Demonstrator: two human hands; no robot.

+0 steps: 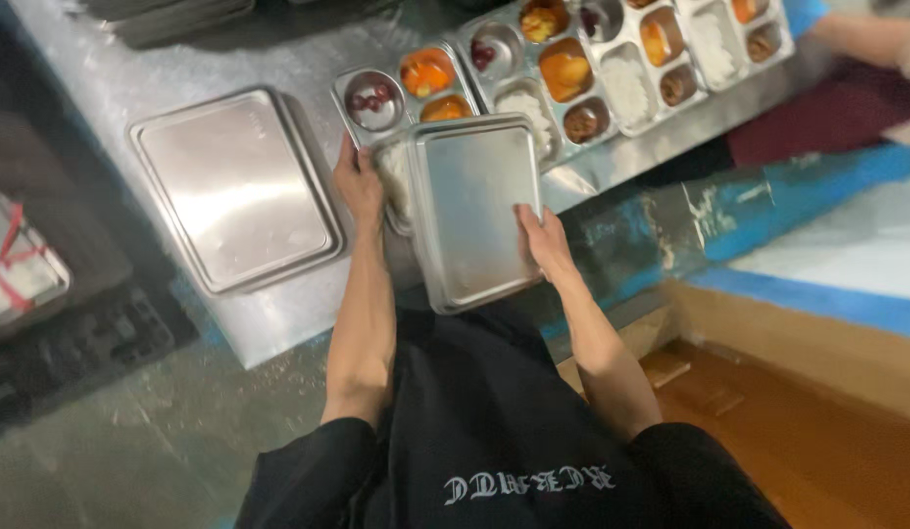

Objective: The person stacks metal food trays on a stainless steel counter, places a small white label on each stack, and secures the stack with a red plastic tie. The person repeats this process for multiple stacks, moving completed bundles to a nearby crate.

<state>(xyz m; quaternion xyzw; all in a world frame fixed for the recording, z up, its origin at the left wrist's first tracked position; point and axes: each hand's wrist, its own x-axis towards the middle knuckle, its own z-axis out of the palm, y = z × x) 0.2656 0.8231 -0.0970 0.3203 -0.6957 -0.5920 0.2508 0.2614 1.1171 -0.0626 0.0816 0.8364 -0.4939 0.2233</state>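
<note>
The steel surface carried a stack of lids and a row of filled food trays. A lid partly hid the nearest tray; the left hand and right hand gripped its edges.

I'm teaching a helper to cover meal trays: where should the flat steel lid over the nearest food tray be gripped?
Probably by its two long edges, one hand from each side, as the left hand and right hand do on the lid: it is wide, flat and has only a shallow rim.
</note>
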